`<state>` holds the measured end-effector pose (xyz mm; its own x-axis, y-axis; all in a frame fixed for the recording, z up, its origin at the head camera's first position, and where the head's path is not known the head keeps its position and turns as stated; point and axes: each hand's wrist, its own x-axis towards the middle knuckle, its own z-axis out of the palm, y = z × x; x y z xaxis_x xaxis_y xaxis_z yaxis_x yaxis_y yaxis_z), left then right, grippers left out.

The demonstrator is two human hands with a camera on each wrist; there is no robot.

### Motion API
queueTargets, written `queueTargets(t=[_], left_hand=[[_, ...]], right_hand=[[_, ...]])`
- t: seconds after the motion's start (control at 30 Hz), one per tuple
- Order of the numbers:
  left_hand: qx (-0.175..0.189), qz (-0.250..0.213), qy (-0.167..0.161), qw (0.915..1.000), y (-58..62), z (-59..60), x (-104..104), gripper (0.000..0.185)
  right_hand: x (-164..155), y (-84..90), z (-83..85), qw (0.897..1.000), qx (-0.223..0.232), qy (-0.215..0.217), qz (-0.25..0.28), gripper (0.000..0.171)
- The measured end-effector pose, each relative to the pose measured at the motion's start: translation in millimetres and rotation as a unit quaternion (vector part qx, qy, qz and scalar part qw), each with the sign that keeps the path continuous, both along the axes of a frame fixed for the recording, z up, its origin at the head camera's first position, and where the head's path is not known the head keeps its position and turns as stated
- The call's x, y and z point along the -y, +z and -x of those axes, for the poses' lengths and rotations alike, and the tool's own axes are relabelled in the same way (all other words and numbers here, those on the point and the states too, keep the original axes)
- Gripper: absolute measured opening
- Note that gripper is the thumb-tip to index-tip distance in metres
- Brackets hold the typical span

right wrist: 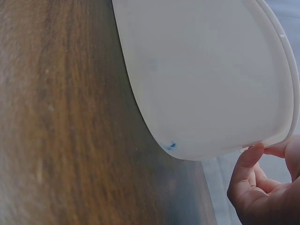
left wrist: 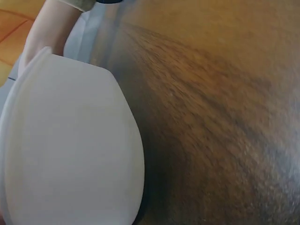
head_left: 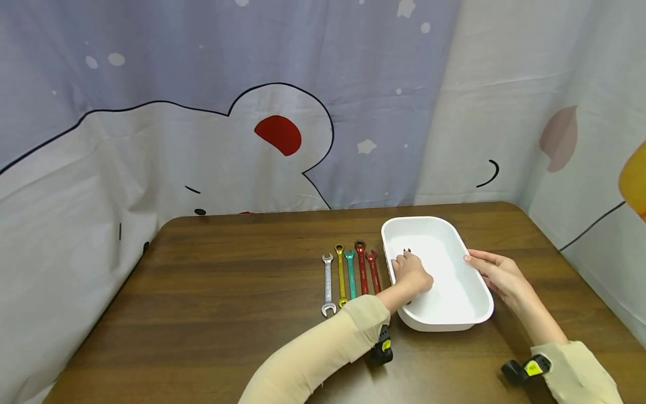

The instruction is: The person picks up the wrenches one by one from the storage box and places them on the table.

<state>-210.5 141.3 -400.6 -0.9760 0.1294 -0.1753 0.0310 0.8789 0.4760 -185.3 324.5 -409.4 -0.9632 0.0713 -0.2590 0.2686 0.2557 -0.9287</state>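
Both hands [head_left: 411,273] [head_left: 499,275] grip tray [head_left: 466,322] rims (wrenches [head_left: 350,275] adjacent).

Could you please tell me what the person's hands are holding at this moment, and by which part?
Both hold the white tray: left hand over its left long rim, right hand on the right long rim.
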Motion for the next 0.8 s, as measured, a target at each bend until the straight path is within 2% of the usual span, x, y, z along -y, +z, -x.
queueTargets(t=[0.13,0.33,0.53,0.63,0.8], left_hand=[[-0.031,0.051,-0.026,0.9979,-2.1,-2.3,-0.3,0.059],[-0.040,0.085,-0.042,0.9947,-4.9,-4.0,-2.2,0.038],[-0.060,0.121,-0.051,0.9895,-11.4,-2.0,-5.5,0.034],[-0.070,0.128,-0.051,0.9880,-13.4,-2.0,-6.2,0.033],[-0.084,0.115,-0.050,0.9885,-14.4,-3.3,-5.5,0.018]], right_hand=[[-0.5,-0.4,-0.1,1.000,-0.001,0.000,-0.002,0.068],[-0.8,-0.6,0.1,1.000,-0.003,0.002,0.000,0.067],[-1.0,-1.1,0.4,1.000,-0.007,0.002,0.003,0.065],[-1.2,-1.6,0.5,1.000,-0.008,0.000,0.009,0.060],[-1.2,-1.9,0.5,1.000,-0.008,-0.002,0.016,0.055]])
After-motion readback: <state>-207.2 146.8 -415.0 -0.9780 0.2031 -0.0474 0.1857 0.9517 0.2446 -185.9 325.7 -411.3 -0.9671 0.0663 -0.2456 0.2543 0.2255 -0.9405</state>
